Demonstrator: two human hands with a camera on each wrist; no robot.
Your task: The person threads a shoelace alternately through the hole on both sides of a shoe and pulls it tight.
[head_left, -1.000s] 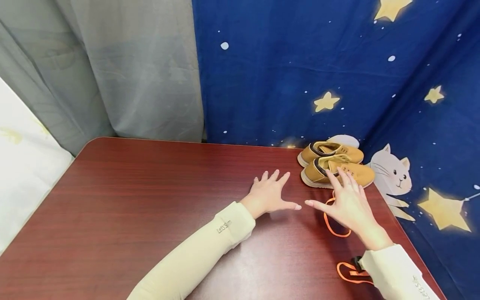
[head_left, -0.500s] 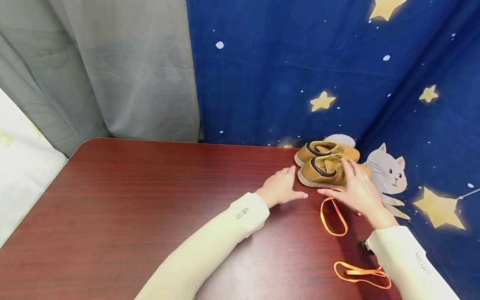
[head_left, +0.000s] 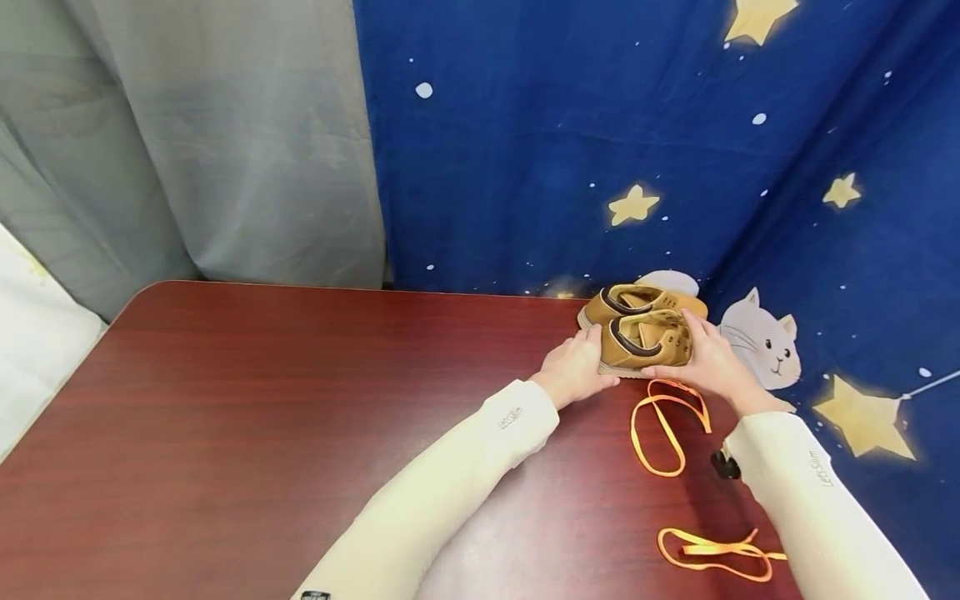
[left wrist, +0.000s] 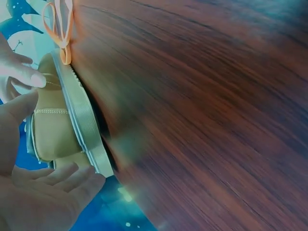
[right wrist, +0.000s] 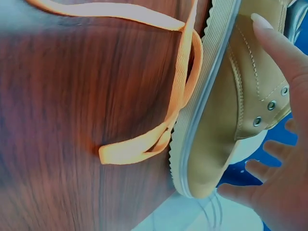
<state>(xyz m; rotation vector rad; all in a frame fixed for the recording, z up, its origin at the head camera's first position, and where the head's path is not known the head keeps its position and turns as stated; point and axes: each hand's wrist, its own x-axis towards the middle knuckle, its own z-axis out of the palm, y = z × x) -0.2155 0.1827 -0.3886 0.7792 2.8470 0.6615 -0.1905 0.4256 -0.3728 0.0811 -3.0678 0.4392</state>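
Observation:
Two tan lace-less shoes stand side by side at the table's far right corner, toes to the right. My left hand point(head_left: 573, 367) is at the heel of the near shoe point(head_left: 637, 358); its fingers reach behind the heel in the left wrist view, thumb point(left wrist: 24, 106) along the side. Around the front of that shoe is my right hand point(head_left: 708, 362). The right wrist view has its thumb point(right wrist: 276, 43) over the stitched side beside the bare eyelets point(right wrist: 272, 105), the other fingers extended and spread by the toe. The far shoe point(head_left: 600, 312) is partly hidden behind the near one.
An orange shoelace point(head_left: 636, 437) lies looped just in front of the shoes. Nearer the body, a second orange shoelace point(head_left: 712, 548) lies beside the right sleeve point(head_left: 817, 492). Blue star-patterned curtain point(head_left: 525, 167) hangs right behind the reddish-brown table point(head_left: 300, 417).
Both hands have moved in to the near shoe, left to its heel and right to its front. Their spread fingers have drawn closer together. The view has shifted slightly right.

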